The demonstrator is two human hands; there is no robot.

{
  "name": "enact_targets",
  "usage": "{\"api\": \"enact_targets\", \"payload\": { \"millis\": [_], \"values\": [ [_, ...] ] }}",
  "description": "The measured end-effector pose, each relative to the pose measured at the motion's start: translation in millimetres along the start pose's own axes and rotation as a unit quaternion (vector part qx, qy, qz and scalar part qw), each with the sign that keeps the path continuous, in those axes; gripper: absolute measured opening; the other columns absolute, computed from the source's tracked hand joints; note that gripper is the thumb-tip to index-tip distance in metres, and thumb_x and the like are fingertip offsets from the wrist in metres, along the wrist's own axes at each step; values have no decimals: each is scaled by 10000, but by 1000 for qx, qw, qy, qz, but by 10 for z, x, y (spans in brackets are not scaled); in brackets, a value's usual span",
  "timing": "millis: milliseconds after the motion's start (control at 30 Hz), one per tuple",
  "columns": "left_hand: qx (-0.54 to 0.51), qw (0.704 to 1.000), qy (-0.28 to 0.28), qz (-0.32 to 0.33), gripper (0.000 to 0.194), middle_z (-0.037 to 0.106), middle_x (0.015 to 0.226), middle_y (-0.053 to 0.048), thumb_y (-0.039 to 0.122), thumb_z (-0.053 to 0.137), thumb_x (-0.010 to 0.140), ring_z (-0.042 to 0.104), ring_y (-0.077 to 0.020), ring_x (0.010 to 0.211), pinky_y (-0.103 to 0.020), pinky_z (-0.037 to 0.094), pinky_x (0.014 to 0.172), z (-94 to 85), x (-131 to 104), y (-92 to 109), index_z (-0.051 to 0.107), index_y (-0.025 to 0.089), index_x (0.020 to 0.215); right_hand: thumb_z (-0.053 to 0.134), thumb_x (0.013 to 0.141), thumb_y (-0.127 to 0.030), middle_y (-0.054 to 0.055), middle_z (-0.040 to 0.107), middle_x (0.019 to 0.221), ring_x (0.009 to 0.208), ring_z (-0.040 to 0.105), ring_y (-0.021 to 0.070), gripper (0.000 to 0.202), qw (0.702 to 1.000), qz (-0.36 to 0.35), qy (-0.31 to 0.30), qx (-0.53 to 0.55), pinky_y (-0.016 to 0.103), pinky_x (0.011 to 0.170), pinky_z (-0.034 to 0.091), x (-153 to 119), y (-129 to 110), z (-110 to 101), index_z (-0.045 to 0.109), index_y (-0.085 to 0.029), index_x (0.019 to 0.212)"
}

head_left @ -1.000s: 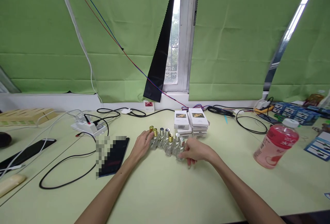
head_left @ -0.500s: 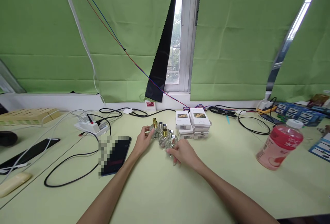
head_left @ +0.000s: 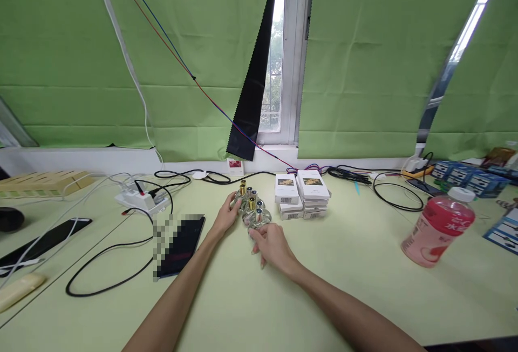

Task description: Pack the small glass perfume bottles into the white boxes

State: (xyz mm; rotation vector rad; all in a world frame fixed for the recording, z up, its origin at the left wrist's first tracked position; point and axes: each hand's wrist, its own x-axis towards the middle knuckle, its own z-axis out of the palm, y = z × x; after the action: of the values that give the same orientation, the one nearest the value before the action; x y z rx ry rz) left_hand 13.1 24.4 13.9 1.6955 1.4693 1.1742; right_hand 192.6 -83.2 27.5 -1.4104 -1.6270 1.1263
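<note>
On the table, left of the white boxes, the glass bottles stand clustered between the left hand and right hand, each grip partly curled against an end bottle, whether closed I cannot tell, so light, even pressure seems best.

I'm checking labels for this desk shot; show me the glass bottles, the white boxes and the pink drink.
Glass bottles (head_left: pixel 252 204): head view, gold cap near the cluster's middle.
White boxes (head_left: pixel 313 190): head view, top face of the uppermost box.
Pink drink (head_left: pixel 439 229): head view, bottle's side.
</note>
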Motion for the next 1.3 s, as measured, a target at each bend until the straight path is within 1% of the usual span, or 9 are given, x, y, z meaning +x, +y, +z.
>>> {"api": "enact_targets", "payload": {
  "millis": [133, 233, 333, 433, 567, 867, 1100, 1200, 1300],
  "values": [
    [16, 1000, -5, -7, 725, 679, 1232, -129, 672, 459, 911, 587, -121, 622, -226, 446, 486, 4, 32, 5, 451, 199, 1461, 498, 958, -424, 59, 747, 708, 278, 482, 83, 336, 999, 18, 1, 38, 199, 292, 367, -36, -34, 33, 586, -156, 777],
    [38, 999, -2, -1, 722, 727, 1138, -108, 681, 450, 917, 662, -175, 725, -281, 531, 632, 0, 66, -24, 480, 204, 1457, 490, 964, -402, 61, 746, 697, 261, 453, 76, 310, 998, 17, -2, 58, 196, 283, 354, -72, -43, 44, 586, -150, 811],
    [62, 998, 2, 7, 693, 712, 1234, -104, 670, 449, 924, 696, -259, 994, -362, 550, 851, 4, 111, -64, 504, 223, 1452, 482, 969, -392, 55, 742, 684, 256, 451, 77, 289, 997, 12, -16, 77, 193, 277, 337, -87, -36, 65, 591, -146, 862],
    [88, 996, 3, 13, 649, 615, 1416, -80, 640, 430, 945, 584, -303, 1283, -413, 469, 1047, 18, 155, -98, 501, 251, 1460, 498, 963, -396, 44, 734, 672, 250, 436, 74, 278, 996, 14, -19, 82, 194, 276, 330, -79, -23, 95, 593, -149, 878],
    [117, 993, -2, 13, 640, 469, 1545, -54, 605, 358, 981, 459, -294, 1419, -429, 365, 1164, 41, 179, -111, 449, 245, 1502, 503, 955, -374, 34, 722, 651, 247, 418, 82, 249, 997, 7, -17, 78, 207, 277, 328, -64, 13, 128, 599, -151, 904],
    [158, 987, 2, 11, 691, 396, 1583, -36, 647, 277, 982, 403, -305, 1453, -454, 346, 1175, 84, 160, -92, 383, 257, 1542, 496, 961, -312, 0, 691, 592, 317, 442, 83, 229, 998, -55, 12, 14, 220, 460, 408, -112, 64, 150, 646, -145, 1005],
    [160, 984, 63, 35, 682, 544, 1481, -135, 638, 261, 986, 540, -335, 1336, -482, 426, 1080, 100, 102, -90, 439, 222, 1495, 500, 931, -243, -12, 681, 566, 339, 507, 119, 189, 996, -84, 22, -26, 236, 475, 417, -103, 149, 145, 672, -165, 938],
    [148, 980, 112, 72, 625, 578, 1401, -172, 558, 210, 1020, 539, -295, 1310, -458, 433, 1069, 108, 25, -37, 494, 156, 1405, 541, 879, -186, -8, 649, 522, 399, 547, 126, 220, 984, -139, 81, -78, 225, 494, 408, -73, 221, 71, 636, -187, 681],
    [141, 972, 153, 110, 560, 630, 1198, -155, 509, 184, 1031, 583, -282, 1163, -466, 465, 1002, 103, -100, 56, 567, 158, 1239, 565, 852, -162, -19, 616, 492, 422, 542, 128, 216, 947, -219, 183, -146, 222, 503, 385, -39, 273, -92, 628, -196, 648]
  ]
}}
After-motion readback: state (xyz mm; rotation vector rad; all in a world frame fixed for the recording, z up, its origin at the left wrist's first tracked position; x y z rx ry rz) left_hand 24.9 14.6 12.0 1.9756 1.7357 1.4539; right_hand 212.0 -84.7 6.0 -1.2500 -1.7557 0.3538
